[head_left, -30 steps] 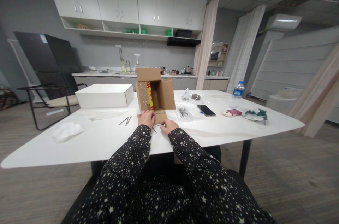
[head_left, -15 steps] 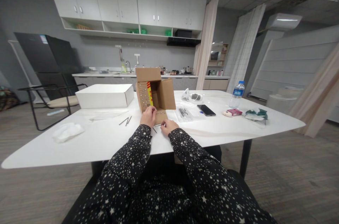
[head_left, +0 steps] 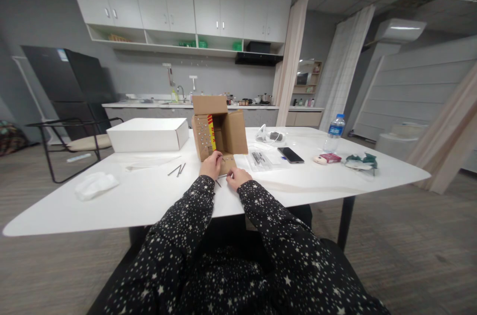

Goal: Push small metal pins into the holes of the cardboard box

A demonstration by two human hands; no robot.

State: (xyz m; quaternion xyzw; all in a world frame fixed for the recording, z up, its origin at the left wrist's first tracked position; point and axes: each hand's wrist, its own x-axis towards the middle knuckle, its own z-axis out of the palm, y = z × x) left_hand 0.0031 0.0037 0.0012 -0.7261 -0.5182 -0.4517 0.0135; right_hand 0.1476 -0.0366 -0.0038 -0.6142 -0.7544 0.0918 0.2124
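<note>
A brown cardboard box [head_left: 231,131] lies on its side on the white table [head_left: 141,196], open toward me, with rows of small metal studs on its left flap and bottom flap. My left hand [head_left: 211,165] rests at the front of the bottom flap, fingers pinched at a small metal piece. My right hand [head_left: 238,177] lies on the table just right of it, fingertips on a thin metal nail at the flap's edge. Two loose nails [head_left: 178,170] lie to the left. Both sleeves are black with white stars.
A white box [head_left: 147,134] stands at back left, crumpled white tissue [head_left: 95,185] at front left. To the right lie a clear plastic tray [head_left: 261,159], a phone [head_left: 289,154], a water bottle [head_left: 334,132], a red packet [head_left: 330,157] and green cloth [head_left: 359,161]. A chair [head_left: 70,143] stands beyond.
My left hand rose from the flap's front edge toward the box's left flap, then came back down slightly onto the bottom flap. My right hand stayed in place.
</note>
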